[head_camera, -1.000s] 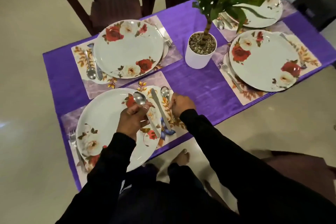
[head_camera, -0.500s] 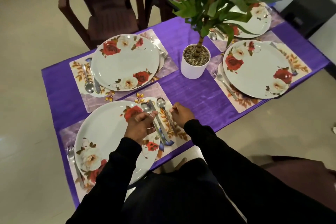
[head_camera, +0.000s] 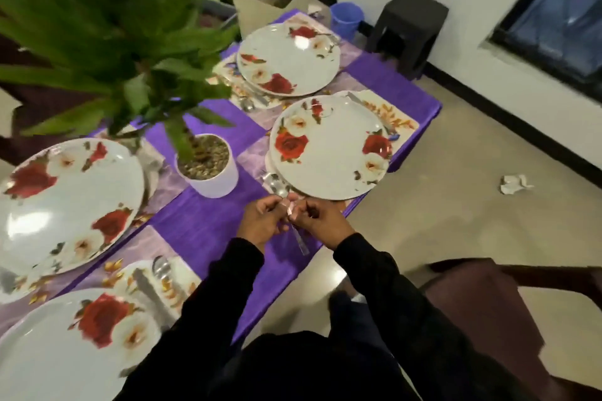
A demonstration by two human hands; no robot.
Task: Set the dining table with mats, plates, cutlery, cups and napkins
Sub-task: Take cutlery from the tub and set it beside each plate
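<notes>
Both hands have shifted from the lower-left setting to the plate (head_camera: 329, 146) at frame centre. Left hand (head_camera: 264, 221) and right hand (head_camera: 321, 221) together pinch a spoon (head_camera: 294, 225) beside its lower-left rim; this setting's cutlery comes next.

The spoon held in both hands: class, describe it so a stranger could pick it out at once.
Start at the white plant pot on the purple table. Just right of it, both hands meet below a rose plate. The spoon is the only cutlery lifted and pinched, not lying on a mat.
</notes>
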